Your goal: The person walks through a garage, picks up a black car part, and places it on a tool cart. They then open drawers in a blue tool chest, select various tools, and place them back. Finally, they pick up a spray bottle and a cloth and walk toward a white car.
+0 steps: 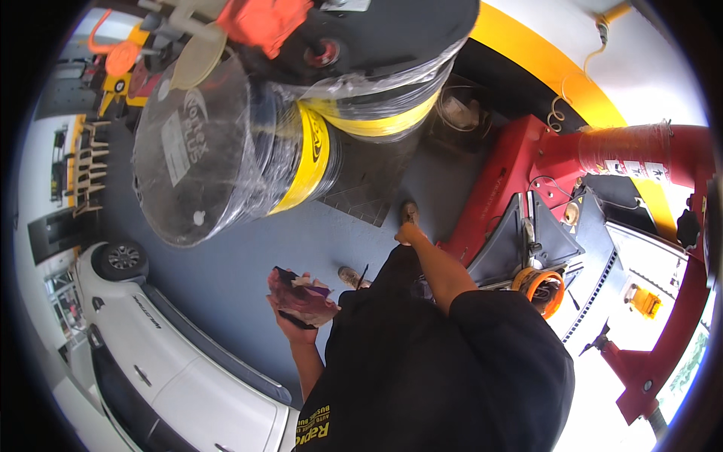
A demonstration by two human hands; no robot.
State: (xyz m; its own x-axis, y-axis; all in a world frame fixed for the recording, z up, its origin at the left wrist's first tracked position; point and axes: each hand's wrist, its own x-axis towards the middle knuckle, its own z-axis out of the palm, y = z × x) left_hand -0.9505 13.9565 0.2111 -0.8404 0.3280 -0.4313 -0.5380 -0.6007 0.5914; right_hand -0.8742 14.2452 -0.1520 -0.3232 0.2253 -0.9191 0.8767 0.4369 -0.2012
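My left hand is wrapped round a crumpled rag in dark maroon, black and pale pink, held out beside my body above the blue-grey floor. My right arm reaches forward and down, and my right hand hangs by my dark trouser leg. Its fingers are mostly hidden, and I see no object in it. Both of my brown shoes show on the floor, one just beyond the right hand.
Ahead stand two black drums with yellow bands and clear wrap; an orange cloth lies on the farther one. At right is a red tyre-changing machine, with an orange bucket beside it. A white car is parked at left.
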